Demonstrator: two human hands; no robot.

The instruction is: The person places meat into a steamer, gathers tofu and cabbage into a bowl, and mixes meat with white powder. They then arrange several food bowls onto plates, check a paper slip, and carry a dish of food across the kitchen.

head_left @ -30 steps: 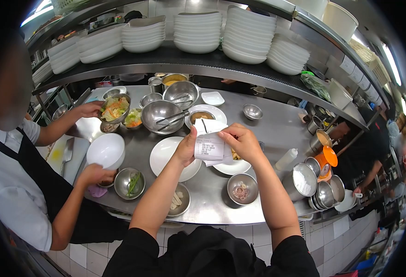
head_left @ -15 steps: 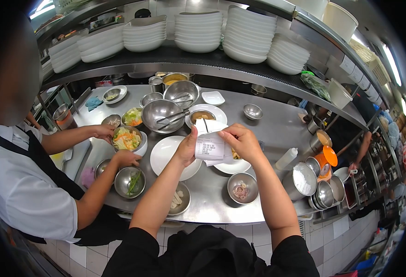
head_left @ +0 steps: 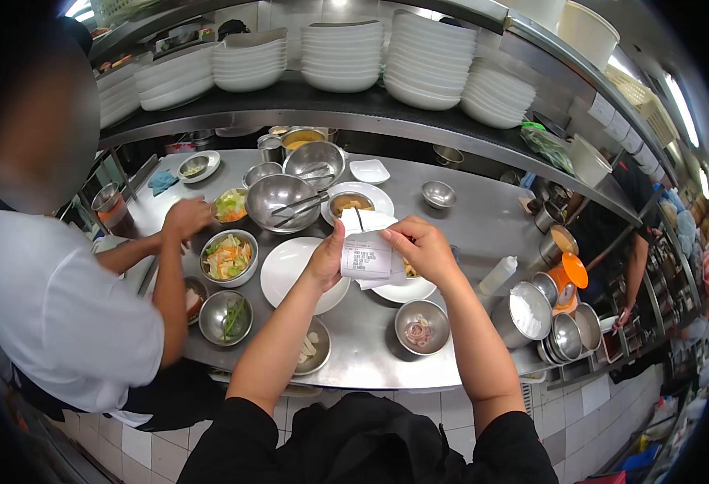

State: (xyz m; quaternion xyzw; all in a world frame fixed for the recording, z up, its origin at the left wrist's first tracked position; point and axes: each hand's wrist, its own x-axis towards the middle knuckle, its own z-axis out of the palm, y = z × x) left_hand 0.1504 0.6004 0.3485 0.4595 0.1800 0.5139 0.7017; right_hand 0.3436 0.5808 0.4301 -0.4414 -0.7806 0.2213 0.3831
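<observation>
The left hand is closed on the left edge of a printed order slip, thumb raised along the paper's front and the other fingers hidden behind it. The right hand pinches the slip's upper right edge between thumb and curled fingers. The slip is small, white and narrow, with several lines of dark print too fine to read. More white paper sticks out behind it at the top and lower right. It is held upright in the air above the steel counter, over the gap between two plates.

Below the left hand lies a bare white plate. Under the right hand a second white plate shows some yellowish food at its edge. Nearer the person stand a small steel bowl of sliced shallots and another steel bowl of pale slices.

Further left, a co-worker's hand hovers above a bowl of mixed salad. Beyond the slip sits a large mixing bowl with tongs. A squeeze bottle stands to the right.
</observation>
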